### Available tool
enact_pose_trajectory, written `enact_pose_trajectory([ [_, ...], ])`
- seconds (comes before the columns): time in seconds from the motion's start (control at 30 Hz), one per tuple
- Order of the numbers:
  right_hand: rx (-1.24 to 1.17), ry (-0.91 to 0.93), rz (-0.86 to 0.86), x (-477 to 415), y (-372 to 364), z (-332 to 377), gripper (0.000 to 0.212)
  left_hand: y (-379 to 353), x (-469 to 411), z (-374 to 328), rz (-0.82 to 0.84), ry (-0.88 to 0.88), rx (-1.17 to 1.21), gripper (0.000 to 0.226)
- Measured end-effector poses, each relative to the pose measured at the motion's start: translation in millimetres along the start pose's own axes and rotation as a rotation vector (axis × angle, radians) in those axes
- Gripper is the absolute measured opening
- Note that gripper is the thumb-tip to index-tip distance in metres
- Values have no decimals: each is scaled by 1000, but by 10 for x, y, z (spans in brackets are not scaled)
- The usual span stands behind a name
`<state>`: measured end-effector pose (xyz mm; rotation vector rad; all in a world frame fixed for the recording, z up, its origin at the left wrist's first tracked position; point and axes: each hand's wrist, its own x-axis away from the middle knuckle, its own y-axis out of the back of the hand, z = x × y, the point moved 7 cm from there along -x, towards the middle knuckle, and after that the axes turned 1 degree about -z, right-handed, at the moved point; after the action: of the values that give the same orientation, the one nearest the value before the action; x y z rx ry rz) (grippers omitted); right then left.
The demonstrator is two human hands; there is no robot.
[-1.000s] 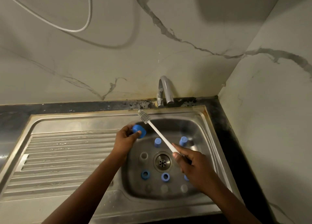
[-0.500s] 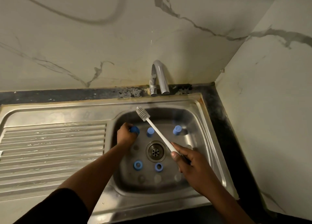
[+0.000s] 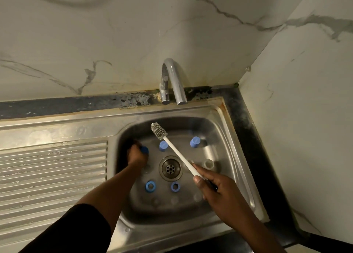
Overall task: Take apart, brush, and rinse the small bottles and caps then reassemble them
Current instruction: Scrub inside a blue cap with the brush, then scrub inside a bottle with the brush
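Observation:
Low in the steel sink basin (image 3: pixel 225 130), my left hand (image 3: pixel 136 154) grips a blue cap (image 3: pixel 144 150) at the basin's left side. My right hand (image 3: pixel 215 193) holds a white bottle brush (image 3: pixel 175 151) by its handle, the grey bristle head pointing up and left over the basin. Two blue caps (image 3: pixel 163 145) (image 3: pixel 194 142) stand at the back of the basin. In front of the drain (image 3: pixel 170 168) lie two blue rings (image 3: pixel 150 186) (image 3: pixel 175 186). Several small clear bottles stand on the basin floor, one (image 3: pixel 209 164) right of the drain, others faint along the front (image 3: pixel 174 200).
A chrome tap (image 3: pixel 172 81) rises behind the basin with no water running. The ribbed drainboard (image 3: pixel 53 176) stretches left. Marble walls close the back and right; a dark counter strip (image 3: pixel 246 123) borders the sink.
My left hand has gone down from above the basin's rim to its floor with the blue cap. The brush has stayed over the basin. The camera has tilted down and moved closer.

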<state>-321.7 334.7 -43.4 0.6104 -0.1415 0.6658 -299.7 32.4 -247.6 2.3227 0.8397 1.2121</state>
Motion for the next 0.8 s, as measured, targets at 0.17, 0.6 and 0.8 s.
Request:
enact_pose_trajectory([
  [0.17,6,5,0,-21,-4,-13,40,30,75,-34,-8,-32,83,64],
  [0.6,-5,77,40,-32,-40,203,34,1,733,170,-7,-327,-178,90],
  [0.8,0,97,26,7,1,259,42,-54,693,302,24,-285,-191,66],
])
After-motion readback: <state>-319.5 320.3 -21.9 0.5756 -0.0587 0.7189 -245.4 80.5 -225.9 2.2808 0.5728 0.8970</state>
